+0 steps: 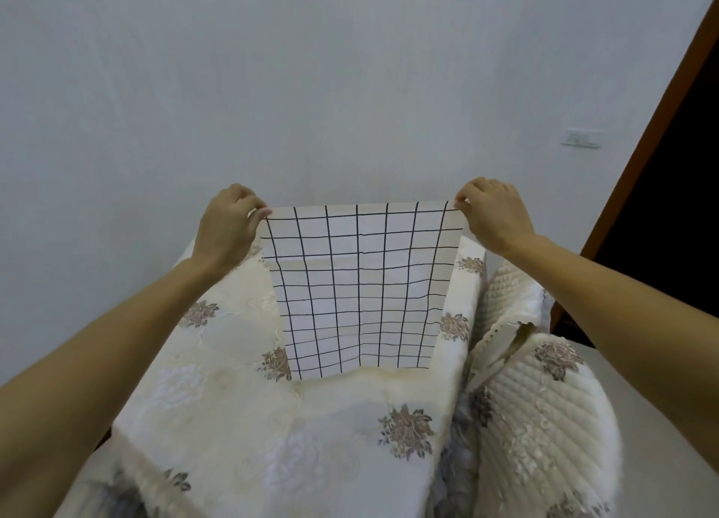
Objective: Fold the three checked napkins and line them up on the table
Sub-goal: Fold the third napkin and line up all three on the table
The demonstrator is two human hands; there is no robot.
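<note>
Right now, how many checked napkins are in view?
1. The checked napkin hangs spread: the left hand pinches its top left corner, the right hand its top right. Its lower edge meets the floral cover. Others may be hidden or out of frame.

You are in a home, in a plain domestic room. A painted white wall [350, 89] fills the upper frame, with a socket plate [581, 139] at the right and a brown wooden door frame [653, 128] along the right edge. Cream quilted covers [233, 401] embroidered with flowers drape the furniture across the bottom.
</note>
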